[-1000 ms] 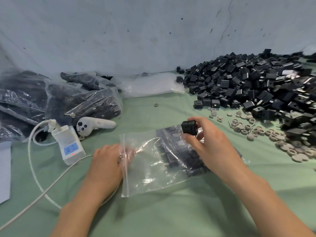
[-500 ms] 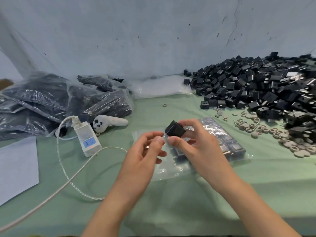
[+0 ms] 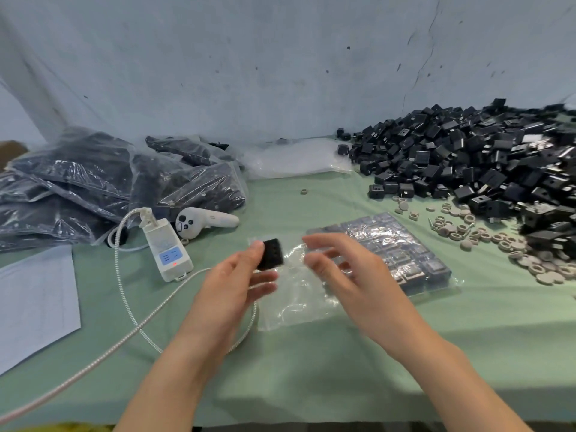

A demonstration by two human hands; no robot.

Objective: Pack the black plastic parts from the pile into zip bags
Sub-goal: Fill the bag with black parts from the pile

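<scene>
Now the left hand (image 3: 230, 286) pinches a black part (image 3: 271, 254) between thumb and fingers, raised above the zip bag (image 3: 402, 244) mid-worktop (image 3: 311, 369). The right hand (image 3: 349, 275) hovers alongside, fingers spread, empty. The pile (image 3: 467, 160) fills the far right corner.

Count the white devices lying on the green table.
2: a white power socket on its braided cable, left of the left hand; a white controller just beyond it, beside the filled bags. Bags may hide more.
</scene>
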